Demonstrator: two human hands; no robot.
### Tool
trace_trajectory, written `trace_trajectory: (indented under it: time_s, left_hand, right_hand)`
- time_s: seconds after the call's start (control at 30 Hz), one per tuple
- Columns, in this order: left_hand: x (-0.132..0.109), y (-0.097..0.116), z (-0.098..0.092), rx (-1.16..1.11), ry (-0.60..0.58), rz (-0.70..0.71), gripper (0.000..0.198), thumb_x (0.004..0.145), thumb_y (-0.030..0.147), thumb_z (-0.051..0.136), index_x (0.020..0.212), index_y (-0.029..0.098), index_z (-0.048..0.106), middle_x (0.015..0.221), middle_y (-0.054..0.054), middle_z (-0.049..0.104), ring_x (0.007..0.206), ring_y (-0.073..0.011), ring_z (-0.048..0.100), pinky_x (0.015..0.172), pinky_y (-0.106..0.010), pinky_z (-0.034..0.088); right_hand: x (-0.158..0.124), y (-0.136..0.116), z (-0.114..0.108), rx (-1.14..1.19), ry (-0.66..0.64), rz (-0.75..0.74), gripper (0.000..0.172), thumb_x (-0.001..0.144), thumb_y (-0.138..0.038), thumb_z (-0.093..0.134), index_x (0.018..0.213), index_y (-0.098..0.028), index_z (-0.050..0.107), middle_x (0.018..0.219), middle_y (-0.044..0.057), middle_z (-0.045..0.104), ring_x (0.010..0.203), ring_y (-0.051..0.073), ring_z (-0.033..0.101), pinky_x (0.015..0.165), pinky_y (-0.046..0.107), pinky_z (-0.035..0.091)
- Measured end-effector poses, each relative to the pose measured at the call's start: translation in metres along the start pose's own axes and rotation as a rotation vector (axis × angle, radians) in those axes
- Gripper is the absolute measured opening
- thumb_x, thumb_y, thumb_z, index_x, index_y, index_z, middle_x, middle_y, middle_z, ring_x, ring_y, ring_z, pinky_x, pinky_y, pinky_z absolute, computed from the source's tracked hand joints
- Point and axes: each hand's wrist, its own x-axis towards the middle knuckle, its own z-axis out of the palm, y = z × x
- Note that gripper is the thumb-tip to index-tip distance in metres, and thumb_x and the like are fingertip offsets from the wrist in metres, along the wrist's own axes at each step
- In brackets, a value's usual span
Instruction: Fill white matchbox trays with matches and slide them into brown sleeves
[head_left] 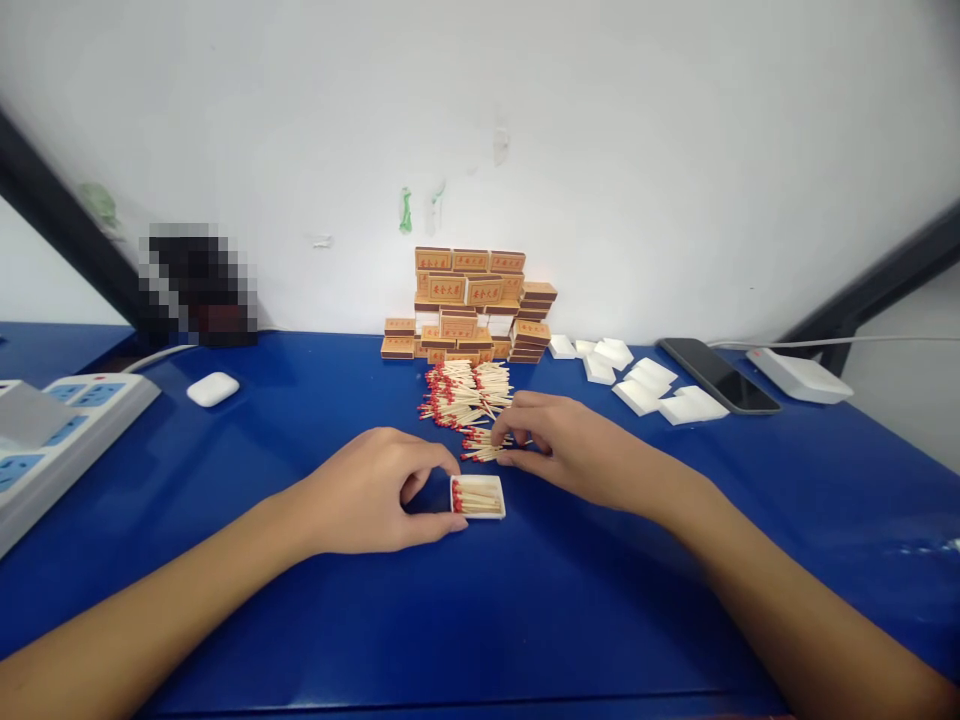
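Matches with red heads lie side by side in a small white tray on the blue counter, just in front of me and near its middle. My left hand pinches the tray's left end between thumb and forefinger, and the fingers cover that end, so I can't see how full it is there. My right hand rests just behind the tray, fingers curled down onto a small bunch of loose matches. The fingertips hide the contact, so I cannot tell whether they grip the sticks or only press on them.

Behind the bunch spreads a bigger pile of matches. Beyond it, against the white wall, is a stack of orange matchboxes whose print is too small to read. To the right lie spare white trays, a dark phone and a white box with a cable. To the left are a white earbud case and a power strip cut off by the edge. A blurred patch hides something dark at the wall.
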Motion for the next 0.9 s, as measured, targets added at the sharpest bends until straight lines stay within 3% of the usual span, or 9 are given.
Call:
trace_trajectory:
  time_s: [0.17, 0.37, 0.63, 0.9]
  left_hand:
    - [-0.001, 0.001, 0.004, -0.016, -0.022, 0.004, 0.030, 0.086, 0.046, 0.077, 0.105, 0.022, 0.075, 0.060, 0.007, 0.052, 0.052, -0.0095, 0.049, 0.053, -0.024, 0.035]
    - [0.000, 0.000, 0.002, -0.009, -0.014, 0.002, 0.030, 0.086, 0.045, 0.077, 0.104, 0.022, 0.075, 0.060, 0.007, 0.053, 0.053, -0.0099, 0.051, 0.053, -0.025, 0.035]
    - [0.002, -0.001, 0.002, 0.011, -0.032, -0.025, 0.031, 0.087, 0.047, 0.075, 0.106, 0.022, 0.075, 0.061, 0.007, 0.054, 0.054, -0.0103, 0.052, 0.055, -0.025, 0.035]
    - [0.002, -0.005, 0.001, 0.009, -0.002, -0.043, 0.028, 0.088, 0.045, 0.076, 0.103, 0.021, 0.074, 0.061, 0.007, 0.054, 0.053, -0.0102, 0.051, 0.054, -0.025, 0.033]
  right_hand:
    - [0.004, -0.006, 0.005, 0.011, -0.037, -0.009, 0.010, 0.101, -0.020, 0.063, 0.096, -0.020, 0.071, 0.094, 0.004, 0.065, 0.083, 0.017, 0.058, 0.071, 0.029, 0.041]
    - [0.001, -0.001, 0.004, 0.030, -0.073, 0.096, 0.015, 0.101, -0.029, 0.064, 0.088, -0.020, 0.065, 0.087, 0.002, 0.067, 0.077, 0.017, 0.056, 0.066, 0.030, 0.040]
    - [-0.004, -0.003, 0.004, -0.039, -0.115, 0.106, 0.024, 0.107, -0.034, 0.053, 0.089, -0.020, 0.059, 0.095, 0.005, 0.066, 0.079, 0.019, 0.057, 0.069, 0.032, 0.042]
    - [-0.005, -0.021, -0.006, 0.061, -0.033, 0.056, 0.024, 0.109, -0.035, 0.050, 0.089, -0.022, 0.054, 0.096, 0.004, 0.063, 0.080, 0.017, 0.057, 0.069, 0.031, 0.041]
